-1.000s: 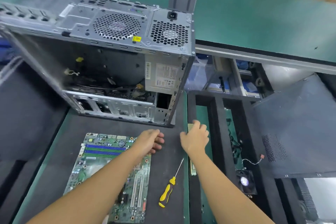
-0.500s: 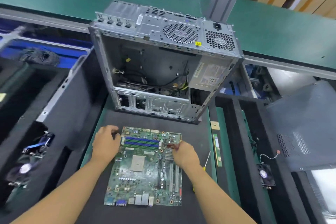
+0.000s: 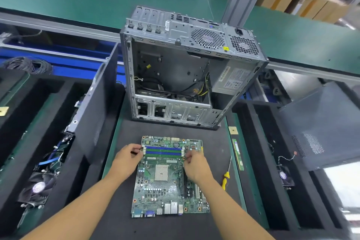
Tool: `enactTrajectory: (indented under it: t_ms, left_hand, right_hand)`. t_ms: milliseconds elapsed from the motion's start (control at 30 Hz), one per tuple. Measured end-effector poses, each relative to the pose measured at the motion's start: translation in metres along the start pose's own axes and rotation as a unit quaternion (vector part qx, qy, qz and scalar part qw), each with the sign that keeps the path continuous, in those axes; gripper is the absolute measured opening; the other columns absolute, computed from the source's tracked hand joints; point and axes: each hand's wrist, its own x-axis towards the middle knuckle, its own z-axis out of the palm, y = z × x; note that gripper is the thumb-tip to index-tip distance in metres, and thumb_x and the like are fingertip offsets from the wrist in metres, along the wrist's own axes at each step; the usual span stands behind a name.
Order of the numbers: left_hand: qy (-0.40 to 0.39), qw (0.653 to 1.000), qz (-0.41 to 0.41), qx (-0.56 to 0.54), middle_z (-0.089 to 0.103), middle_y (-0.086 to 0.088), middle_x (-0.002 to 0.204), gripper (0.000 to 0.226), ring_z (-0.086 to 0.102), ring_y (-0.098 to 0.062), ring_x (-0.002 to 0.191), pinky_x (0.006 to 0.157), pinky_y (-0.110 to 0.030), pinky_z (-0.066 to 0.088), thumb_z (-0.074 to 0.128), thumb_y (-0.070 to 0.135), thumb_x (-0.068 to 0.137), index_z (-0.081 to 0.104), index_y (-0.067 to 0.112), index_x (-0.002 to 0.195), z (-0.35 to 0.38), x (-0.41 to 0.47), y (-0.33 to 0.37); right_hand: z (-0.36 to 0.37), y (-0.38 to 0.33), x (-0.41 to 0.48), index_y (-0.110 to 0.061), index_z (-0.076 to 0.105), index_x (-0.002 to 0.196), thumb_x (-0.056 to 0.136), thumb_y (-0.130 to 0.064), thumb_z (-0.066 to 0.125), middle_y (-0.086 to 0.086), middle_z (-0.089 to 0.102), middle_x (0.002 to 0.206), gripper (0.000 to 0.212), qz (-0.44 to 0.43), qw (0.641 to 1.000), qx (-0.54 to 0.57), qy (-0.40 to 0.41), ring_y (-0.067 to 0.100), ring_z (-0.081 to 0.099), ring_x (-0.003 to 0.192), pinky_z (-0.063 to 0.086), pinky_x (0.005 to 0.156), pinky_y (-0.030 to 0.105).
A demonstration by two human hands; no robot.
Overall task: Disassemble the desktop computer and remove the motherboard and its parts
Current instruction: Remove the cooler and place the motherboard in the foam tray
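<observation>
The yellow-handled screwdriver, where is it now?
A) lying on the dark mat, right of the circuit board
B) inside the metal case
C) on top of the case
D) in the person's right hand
A: the screwdriver lies on the mat right of the motherboard, apart from the left hand and the right hand.

Power-supply label [image 3: 232, 80] text illegibly small.

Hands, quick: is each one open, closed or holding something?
Left hand: fingers curled at the memory slots' left end; a grip cannot be told.
Right hand: fingers curled at their right end; cannot be told.
</observation>
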Motion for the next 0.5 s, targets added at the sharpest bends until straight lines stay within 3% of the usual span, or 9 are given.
enactTrajectory:
  t_ms: [100,200,300,400,500]
  left_hand:
    - [-0.013,0.999,0.027,0.034,0.059,0.007,0.103,0.014,0.061,-0.007,0.086,0.077,-0.021,0.048,0.067,0.024,0.093,0.062,0.023,0.106,0.002,-0.003,-0.008]
    - [-0.007,0.997,0.042,0.058,0.055,0.007,0.101,0.011,0.06,-0.007,0.083,0.07,-0.018,0.043,0.068,0.025,0.093,0.062,0.023,0.101,0.006,-0.006,-0.009]
    - [-0.004,0.997,0.042,0.06,0.055,0.007,0.099,0.007,0.059,-0.006,0.082,0.068,-0.016,0.041,0.067,0.025,0.093,0.063,0.022,0.098,0.006,-0.006,-0.008]
    - [-0.012,0.997,0.046,0.056,0.057,0.005,0.097,0.001,0.058,-0.007,0.081,0.064,-0.009,0.038,0.066,0.023,0.094,0.065,0.022,0.094,0.003,-0.006,-0.012]
    - [-0.016,0.997,0.052,0.054,0.058,0.006,0.098,0.004,0.058,-0.008,0.083,0.065,-0.007,0.038,0.064,0.02,0.095,0.066,0.022,0.093,0.001,-0.007,-0.016]
  right_hand:
    - [0.002,0.002,-0.013,-0.013,0.056,0.101,0.096,-0.022,0.052,0.004,0.065,0.096,0.011,-0.002,1.0,0.014,0.003,0.022,0.06,0.086,0.049,0.075,0.03]
    - [0.009,-0.007,-0.025,-0.018,0.058,0.105,0.1,-0.027,0.05,-0.008,0.058,0.082,0.012,-0.068,0.995,0.046,-0.058,0.007,0.052,0.069,0.041,0.059,0.018]
    - [0.02,-0.02,-0.029,-0.019,0.063,0.113,0.102,-0.034,0.048,-0.011,0.06,0.091,0.024,-0.094,0.992,0.06,-0.052,0.003,0.054,0.077,0.037,0.061,0.012]
    - [0.028,-0.023,-0.028,-0.016,0.069,0.089,0.102,-0.027,0.051,-0.006,0.066,0.08,0.024,-0.046,0.993,0.104,-0.042,0.005,0.058,0.068,0.045,0.06,0.017]
    - [0.032,-0.015,-0.032,-0.025,0.065,0.07,0.096,-0.012,0.06,-0.009,0.065,0.072,0.029,-0.015,0.991,0.086,-0.103,0.003,0.059,0.065,0.049,0.063,0.013]
